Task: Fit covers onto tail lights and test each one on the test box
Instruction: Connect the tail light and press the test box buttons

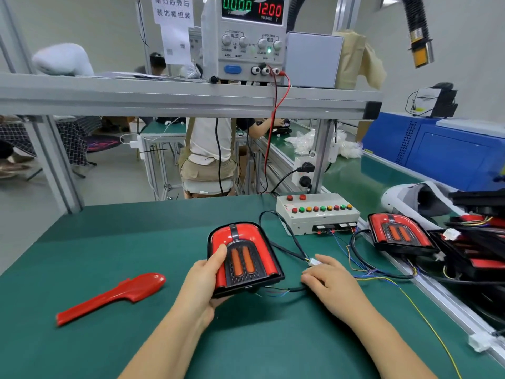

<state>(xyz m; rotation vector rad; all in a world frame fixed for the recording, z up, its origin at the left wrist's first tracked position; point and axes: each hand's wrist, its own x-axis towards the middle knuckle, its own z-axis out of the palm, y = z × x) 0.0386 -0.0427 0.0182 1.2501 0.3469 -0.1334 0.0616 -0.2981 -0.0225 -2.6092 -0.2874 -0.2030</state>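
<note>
Gripped tail light at centre in left hand, thumb curled across the lens, fingers underneath. Seemed to pinch its white connector with right hand, fingers curled, though partly hidden. Judged cover fitted, test outstanding: not yet plugged into test box at 1 o'clock; read zero current on power supply at 12. Noted loose red cover at 8 on green mat, second tail light at 3. Glimpsed seated person beyond the bench.
</note>
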